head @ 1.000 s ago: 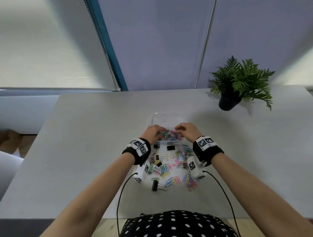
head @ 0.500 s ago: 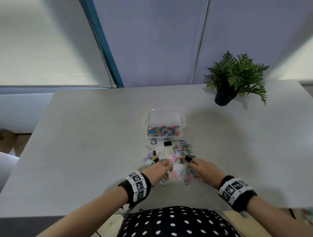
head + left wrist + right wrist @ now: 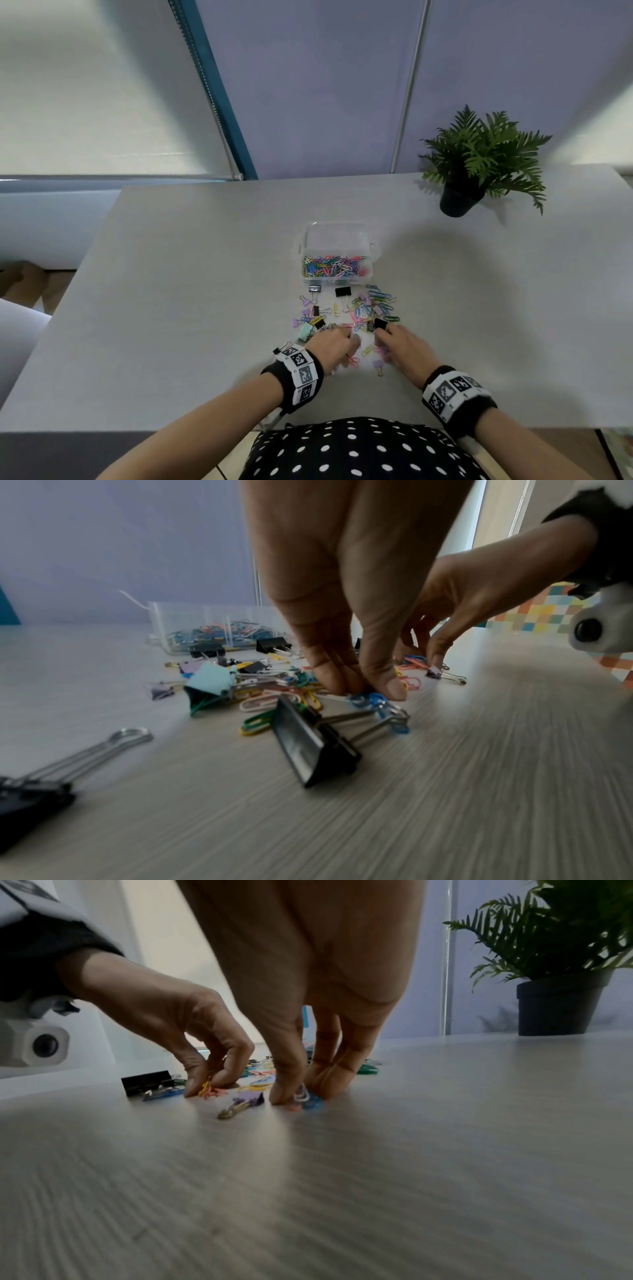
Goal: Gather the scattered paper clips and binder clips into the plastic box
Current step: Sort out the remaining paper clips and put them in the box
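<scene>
Head view shows both hands at the near edge of the scattered clips point(image 3: 359, 310), which lie just in front of the plastic box point(image 3: 337, 253). Left hand point(image 3: 330, 344) pinches a few paper clips point(image 3: 368, 699) against the table point(image 3: 171, 308); right hand point(image 3: 404, 346) pinches white and blue clips point(image 3: 304, 1097).

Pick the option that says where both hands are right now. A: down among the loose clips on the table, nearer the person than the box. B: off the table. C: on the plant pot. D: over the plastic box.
A: the left hand and the right hand pinch at scattered clips in front of the plastic box.
</scene>
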